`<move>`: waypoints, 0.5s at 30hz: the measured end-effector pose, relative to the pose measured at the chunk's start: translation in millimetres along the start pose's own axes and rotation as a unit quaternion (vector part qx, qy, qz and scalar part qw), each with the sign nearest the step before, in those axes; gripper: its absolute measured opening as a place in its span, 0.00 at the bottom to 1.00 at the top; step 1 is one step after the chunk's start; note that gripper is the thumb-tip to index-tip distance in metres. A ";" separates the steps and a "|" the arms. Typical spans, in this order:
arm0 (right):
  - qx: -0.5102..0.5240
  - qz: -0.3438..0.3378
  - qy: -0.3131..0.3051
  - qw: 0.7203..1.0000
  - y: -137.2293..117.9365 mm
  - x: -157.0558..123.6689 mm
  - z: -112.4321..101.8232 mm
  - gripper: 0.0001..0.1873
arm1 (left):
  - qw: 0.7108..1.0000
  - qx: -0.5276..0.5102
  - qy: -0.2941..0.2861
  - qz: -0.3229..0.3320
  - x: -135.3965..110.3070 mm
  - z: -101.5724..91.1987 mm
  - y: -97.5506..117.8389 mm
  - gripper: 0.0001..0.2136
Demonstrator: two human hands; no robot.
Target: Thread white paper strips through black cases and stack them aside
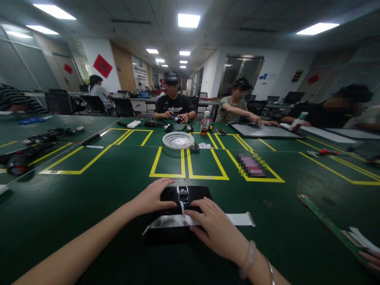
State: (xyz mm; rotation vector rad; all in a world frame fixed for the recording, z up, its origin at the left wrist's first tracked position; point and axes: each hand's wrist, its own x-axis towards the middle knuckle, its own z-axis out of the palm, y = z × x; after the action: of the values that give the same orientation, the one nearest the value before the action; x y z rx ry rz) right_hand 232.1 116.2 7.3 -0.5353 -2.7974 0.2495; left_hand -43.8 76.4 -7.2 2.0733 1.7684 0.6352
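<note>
In front of me lies a flat black device panel (200, 192) with a small square opening (183, 194) near its top middle. My left hand (156, 196) grips the panel's left side, thumb on the near face and fingers at the far edge. A wide white flat ribbon cable (240, 219) runs across the panel, and a narrow white strip (182, 207) comes down to it from the opening. My right hand (218, 229) has its thumb and fingers on either side of the ribbon cable, with its fingertips beside the narrow strip. The palm hides part of the cable.
The green table (103, 209) bears yellow tape outlines. Ahead stands a white round basket (178, 140); a phone (251, 164) lies to its right. A long green circuit board (326, 221) is at right, near another person's fingers (371, 257). Cabled tools (18, 162) lie left. Co-workers sit opposite.
</note>
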 end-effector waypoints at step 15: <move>-0.014 0.017 0.049 0.999 14.3 -0.7 -4.4 0.24 | 0.992 0.029 -0.075 0.102 36.4 28.8 10.4 0.40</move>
State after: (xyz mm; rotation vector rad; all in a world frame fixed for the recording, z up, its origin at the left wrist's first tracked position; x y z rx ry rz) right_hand 238.8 129.5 8.2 -0.5863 -2.7028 0.1850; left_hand -15.0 111.3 -21.8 2.2954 1.5240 0.4720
